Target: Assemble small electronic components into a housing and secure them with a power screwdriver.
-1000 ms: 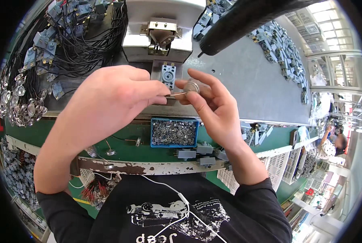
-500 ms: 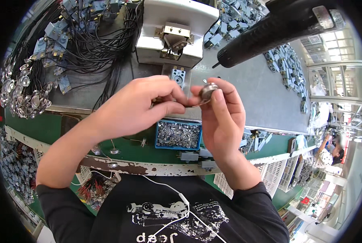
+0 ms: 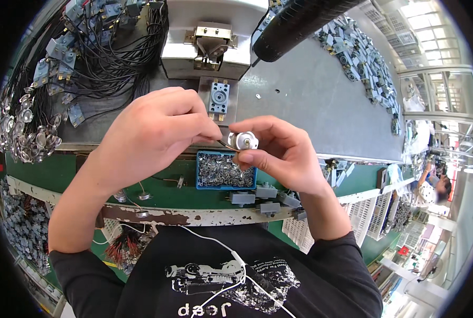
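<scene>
Between the thumb and fingers of my right hand [image 3: 289, 156] is a small round white-and-silver part [image 3: 246, 141], its white face tilted up. A thin wire [image 3: 229, 146] runs from it toward my left hand [image 3: 162, 130], whose thumb and fingertips are pinched together on the wire's end. Both hands are raised over the table's front edge. Just beyond them, a grey rectangular block [image 3: 219, 99] with a round centre and brass prongs rests on a plate before the white machine [image 3: 207, 58]. Under my hands lies a blue tray [image 3: 226, 187] of small metal pieces.
Bundled black cables [image 3: 120, 66] with grey blocks and round metal caps [image 3: 32, 130] crowd the left. A black cylindrical tool [image 3: 300, 26] hangs above the machine's right side. Grey blocks [image 3: 361, 63] are heaped far right; several more [image 3: 268, 207] lie near the front ledge.
The round part has turned from showing its metal side to showing its white face. The view has shifted, bringing the grey block fully into sight.
</scene>
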{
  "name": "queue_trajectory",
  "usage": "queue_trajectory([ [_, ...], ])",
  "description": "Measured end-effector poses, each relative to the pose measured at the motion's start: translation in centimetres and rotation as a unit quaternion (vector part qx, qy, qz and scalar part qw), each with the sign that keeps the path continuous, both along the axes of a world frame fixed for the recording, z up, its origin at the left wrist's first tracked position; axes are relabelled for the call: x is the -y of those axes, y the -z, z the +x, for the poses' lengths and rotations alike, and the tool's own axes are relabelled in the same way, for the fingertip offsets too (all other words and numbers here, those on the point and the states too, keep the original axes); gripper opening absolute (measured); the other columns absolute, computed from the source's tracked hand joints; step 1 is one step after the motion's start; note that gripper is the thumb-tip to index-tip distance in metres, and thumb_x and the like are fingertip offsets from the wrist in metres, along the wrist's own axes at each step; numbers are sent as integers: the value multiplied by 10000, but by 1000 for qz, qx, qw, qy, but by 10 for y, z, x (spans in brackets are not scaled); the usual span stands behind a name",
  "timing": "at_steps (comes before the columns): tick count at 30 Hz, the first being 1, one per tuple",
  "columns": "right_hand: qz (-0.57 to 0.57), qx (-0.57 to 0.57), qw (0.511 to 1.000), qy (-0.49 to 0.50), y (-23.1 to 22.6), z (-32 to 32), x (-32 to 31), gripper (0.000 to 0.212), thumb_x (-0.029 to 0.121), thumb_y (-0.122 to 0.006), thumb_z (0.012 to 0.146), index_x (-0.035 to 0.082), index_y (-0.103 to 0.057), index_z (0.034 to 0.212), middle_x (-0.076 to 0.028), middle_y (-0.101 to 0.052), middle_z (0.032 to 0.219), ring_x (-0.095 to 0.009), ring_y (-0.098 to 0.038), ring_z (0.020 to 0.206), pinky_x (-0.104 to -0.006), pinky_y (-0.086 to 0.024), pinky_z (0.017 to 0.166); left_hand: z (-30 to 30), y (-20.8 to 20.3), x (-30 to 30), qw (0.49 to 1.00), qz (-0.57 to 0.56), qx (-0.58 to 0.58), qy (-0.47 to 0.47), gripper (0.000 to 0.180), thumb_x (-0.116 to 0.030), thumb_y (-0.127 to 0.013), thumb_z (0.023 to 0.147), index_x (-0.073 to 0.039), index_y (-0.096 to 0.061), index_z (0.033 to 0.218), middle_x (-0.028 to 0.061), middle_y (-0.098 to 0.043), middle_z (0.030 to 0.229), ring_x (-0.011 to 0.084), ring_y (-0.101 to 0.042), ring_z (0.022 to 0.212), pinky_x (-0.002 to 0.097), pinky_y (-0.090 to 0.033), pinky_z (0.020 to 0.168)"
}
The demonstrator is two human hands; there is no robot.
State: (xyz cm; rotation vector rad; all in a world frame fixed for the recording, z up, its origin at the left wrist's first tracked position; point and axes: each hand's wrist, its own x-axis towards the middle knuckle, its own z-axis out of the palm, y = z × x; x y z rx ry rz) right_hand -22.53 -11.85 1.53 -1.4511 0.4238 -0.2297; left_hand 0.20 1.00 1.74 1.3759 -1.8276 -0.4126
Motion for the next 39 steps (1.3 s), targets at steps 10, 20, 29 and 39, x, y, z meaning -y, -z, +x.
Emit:
queue_trajectory([
  [10,101,-40,981,-162,9,28,36,322,-3,-670,987,-53,-592,1296,-109,-719,1050,-155,-709,918,-313,-586,858,10,14,1,993,-54,52,86,234,-14,-783,736,-166,-772,913,-32,-646,891,207,-621,809,356,-454,703],
  [20,-490,-70,868,-20,23,13,15,524,66,-765,901,22,-533,1369,-157,-673,1223,-288,-677,1097,-393,-559,949,3,16,-9,999,34,-3,40,235,-108,-836,784,-59,-744,995,53,-704,878,259,-663,807,387,-507,748],
  [29,-519,176,822,154,-8,8,45,446,-41,-632,968,-22,-536,1403,-184,-685,1234,-243,-680,1073,-375,-558,918,5,31,30,988,33,122,-93,236,-149,-805,825,-53,-753,1034,68,-701,850,246,-667,807,366,-544,719],
  [39,-167,191,940,226,-82,87,62,464,146,-774,955,1,-495,1295,-75,-686,1037,-141,-673,896,-289,-556,824,7,24,31,985,113,87,-101,260,-144,-839,810,-77,-751,1045,60,-687,843,237,-652,793,359,-535,722],
])
